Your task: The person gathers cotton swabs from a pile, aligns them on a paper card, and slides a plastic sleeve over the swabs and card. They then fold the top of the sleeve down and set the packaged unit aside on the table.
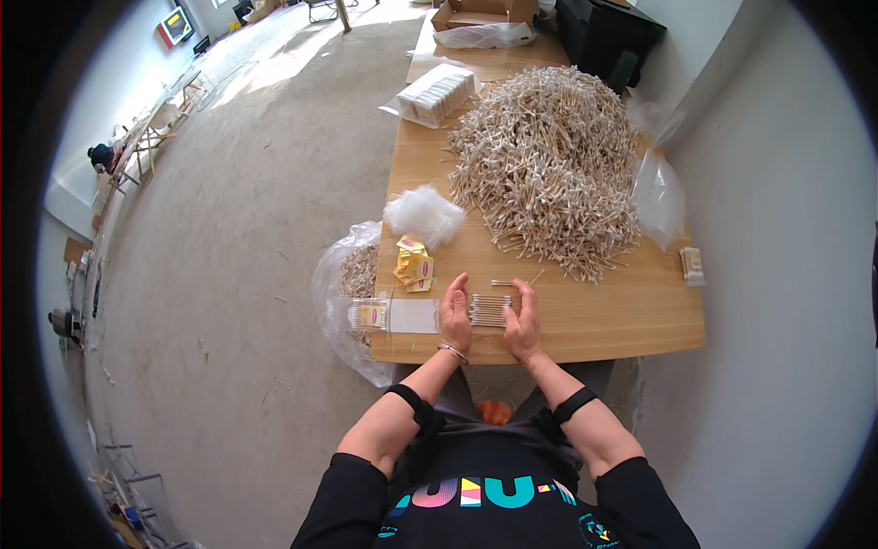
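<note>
Just left of the left hand (454, 316) lies a white sheet (413, 316); that hand stands on edge, fingers straight and together, palm beside the swabs (488, 310). Between the two hands, these should prove feather-light, stiff yet easily snapped and apt to roll, best taken as a whole row from both ends; they look like slim brownish sticks, laid side by side, with pale tips. The right hand (524, 331) is half-curled, its thumb at their right ends, though whether it presses on them one cannot tell.
</note>
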A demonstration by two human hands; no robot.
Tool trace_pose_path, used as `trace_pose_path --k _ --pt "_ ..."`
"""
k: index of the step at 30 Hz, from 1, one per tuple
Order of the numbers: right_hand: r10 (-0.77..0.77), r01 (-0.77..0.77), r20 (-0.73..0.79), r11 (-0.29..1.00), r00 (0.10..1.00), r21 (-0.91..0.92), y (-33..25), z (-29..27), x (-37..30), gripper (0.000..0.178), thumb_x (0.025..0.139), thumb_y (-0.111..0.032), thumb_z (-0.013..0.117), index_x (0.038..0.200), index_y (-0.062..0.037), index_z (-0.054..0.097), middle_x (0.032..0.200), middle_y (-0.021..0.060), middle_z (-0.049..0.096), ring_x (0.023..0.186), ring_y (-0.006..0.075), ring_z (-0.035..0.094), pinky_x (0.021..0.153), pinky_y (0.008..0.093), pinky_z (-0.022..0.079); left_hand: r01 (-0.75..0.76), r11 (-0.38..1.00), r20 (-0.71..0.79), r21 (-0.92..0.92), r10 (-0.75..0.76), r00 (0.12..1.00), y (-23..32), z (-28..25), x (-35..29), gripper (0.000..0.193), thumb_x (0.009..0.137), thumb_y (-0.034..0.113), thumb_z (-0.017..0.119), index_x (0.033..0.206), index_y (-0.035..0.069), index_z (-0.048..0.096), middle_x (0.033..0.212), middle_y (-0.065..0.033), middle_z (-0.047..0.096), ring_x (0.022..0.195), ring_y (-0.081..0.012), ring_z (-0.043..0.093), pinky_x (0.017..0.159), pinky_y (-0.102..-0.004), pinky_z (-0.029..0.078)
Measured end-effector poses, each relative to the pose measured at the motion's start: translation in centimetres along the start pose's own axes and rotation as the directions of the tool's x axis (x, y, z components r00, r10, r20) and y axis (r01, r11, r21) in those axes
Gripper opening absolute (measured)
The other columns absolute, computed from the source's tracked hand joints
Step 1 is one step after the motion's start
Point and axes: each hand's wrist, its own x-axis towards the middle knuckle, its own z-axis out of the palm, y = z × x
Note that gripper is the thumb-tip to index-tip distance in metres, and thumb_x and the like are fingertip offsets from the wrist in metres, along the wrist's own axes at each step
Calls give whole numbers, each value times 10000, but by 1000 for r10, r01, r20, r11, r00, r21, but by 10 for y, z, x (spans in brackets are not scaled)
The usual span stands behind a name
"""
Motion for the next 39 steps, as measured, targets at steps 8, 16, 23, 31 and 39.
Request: trace_pose_path --k 8,16,23,31,39 --pt "83 -80 2 958 997 277 -7 26 7 458 806 -58 458 1248 44 399 1327 207 394 1258 330 363 1077 379 244 17 994 62 108 -23 998 7 0 -1 442 995 295 353 1284 -26 447 1264 -142 510 1184 -202 458 1001 -294 336" --pt "-35 338 447 709 894 -619 -4 1 -19 824 845 -406 542 1382 99 175 1466 264 137 1378 381 111 1123 447 106 23 993 94 115 -34 995 7 -4 -4 492 994 345 335 1290 -37 429 1285 -151 486 1223 -223 427 1041 -316 305" --pt "72 259 409 671 910 -694 -6 6 -18 915 819 -523 521 1395 84 152 1482 241 95 1392 348 68 1129 441 73 -102 977 84 187 87 993 1 -1 -7 481 991 344 337 1283 -24 440 1275 -171 494 1228 -255 426 1046 -328 291" --pt "58 301 444 654 894 -693 -7 7 -26 904 834 -525 495 1405 69 124 1489 230 78 1400 328 34 1131 436 39 -45 994 73 99 38 997 4 0 -5 488 992 339 347 1278 -46 437 1303 -161 470 1231 -221 414 1051 -319 286" --pt "83 262 425 676 902 -689 -9 10 -26 921 818 -523 510 1407 68 120 1489 230 72 1399 327 43 1132 431 39 -191 898 251 396 94 963 23 -18 -13 397 975 268 397 1237 -14 496 1349 -165 417 1298 -296 336 1086 -363 241"
